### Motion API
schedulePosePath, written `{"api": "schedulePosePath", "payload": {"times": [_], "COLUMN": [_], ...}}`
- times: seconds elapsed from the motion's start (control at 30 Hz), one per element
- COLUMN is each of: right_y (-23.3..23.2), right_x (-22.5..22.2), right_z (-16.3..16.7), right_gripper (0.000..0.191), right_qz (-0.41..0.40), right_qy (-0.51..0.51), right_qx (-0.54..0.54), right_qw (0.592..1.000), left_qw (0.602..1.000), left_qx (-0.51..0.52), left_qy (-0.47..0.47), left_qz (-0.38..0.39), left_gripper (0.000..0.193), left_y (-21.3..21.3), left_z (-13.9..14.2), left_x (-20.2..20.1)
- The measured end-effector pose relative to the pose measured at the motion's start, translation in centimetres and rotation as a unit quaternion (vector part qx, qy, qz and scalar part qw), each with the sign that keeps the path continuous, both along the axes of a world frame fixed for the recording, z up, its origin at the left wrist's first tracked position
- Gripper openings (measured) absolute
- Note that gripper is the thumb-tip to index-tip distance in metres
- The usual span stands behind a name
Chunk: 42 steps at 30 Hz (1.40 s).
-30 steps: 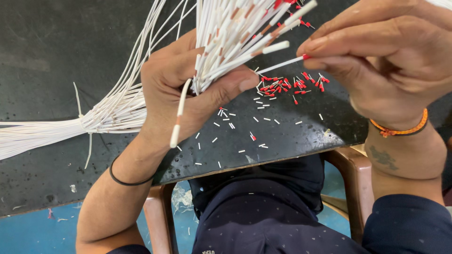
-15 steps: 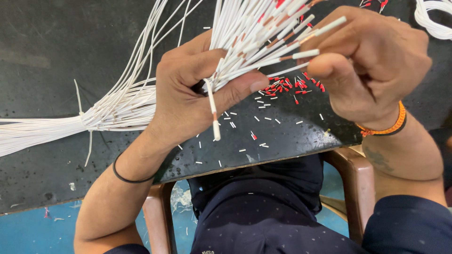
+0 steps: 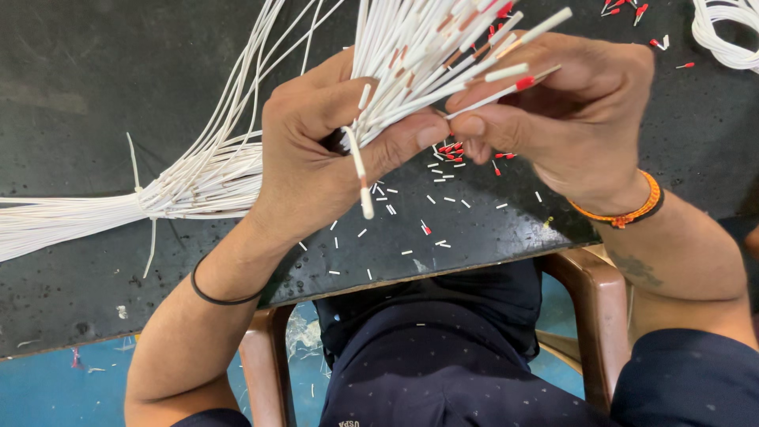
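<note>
**Head view: one wire end now wears a red tip**

We grip the white wire bundle (image 3: 411,71) in our left hand (image 3: 316,158), fingers clamped round it above the near edge of the black table (image 3: 95,79). Our right hand (image 3: 569,119) pinches a single wire, and a red ferrule (image 3: 525,82) now sits on its end, where half a second ago the ends showed bare; so one more end looks finished. One loose wire has swung down under the left thumb. Red ferrules (image 3: 455,150) and white offcuts (image 3: 395,213) lie below. Fingertips hide the pinch; the bundle runs off the top and left.
</note>
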State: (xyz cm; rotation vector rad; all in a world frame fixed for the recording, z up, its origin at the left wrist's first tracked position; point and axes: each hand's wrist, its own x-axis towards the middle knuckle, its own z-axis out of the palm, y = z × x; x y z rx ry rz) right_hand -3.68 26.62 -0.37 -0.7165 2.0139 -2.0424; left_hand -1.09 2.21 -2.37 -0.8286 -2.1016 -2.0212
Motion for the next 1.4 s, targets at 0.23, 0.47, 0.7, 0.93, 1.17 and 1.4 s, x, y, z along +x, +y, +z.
{"api": "schedulePosePath", "payload": {"times": [0.23, 0.47, 0.7, 0.93, 1.17, 1.4], "right_y": [0.0, -0.1, -0.6, -0.8, -0.4, 0.3], "right_x": [-0.3, -0.3, 0.3, 1.0, 2.0, 1.3], "right_z": [-1.2, -1.5, -0.2, 0.7, 0.7, 0.6], "right_gripper": [0.008, 0.014, 0.009, 0.007, 0.02, 0.012], "right_qz": [-0.01, -0.014, -0.075, -0.075, -0.057, -0.054], "right_qy": [-0.075, -0.063, -0.072, -0.001, 0.014, 0.094], "right_qx": [-0.106, -0.129, -0.046, 0.056, -0.012, -0.019], "right_qw": [0.991, 0.989, 0.994, 0.996, 0.998, 0.994], "left_qw": [0.983, 0.993, 0.993, 0.997, 0.998, 0.999], "left_qx": [0.069, 0.039, 0.026, 0.025, 0.026, -0.024], "left_qy": [-0.172, -0.046, -0.026, -0.02, -0.019, 0.014], "left_qz": [0.008, -0.105, -0.114, -0.064, -0.055, -0.034], "left_gripper": [0.023, 0.012, 0.012, 0.01, 0.014, 0.017], "left_y": [0.3, -0.4, -0.4, -0.2, -0.4, 0.0], "left_z": [1.5, 1.1, 0.5, 0.5, 0.6, 0.8], "left_x": [0.4, -0.3, -0.6, -0.1, -0.1, -0.3]}}
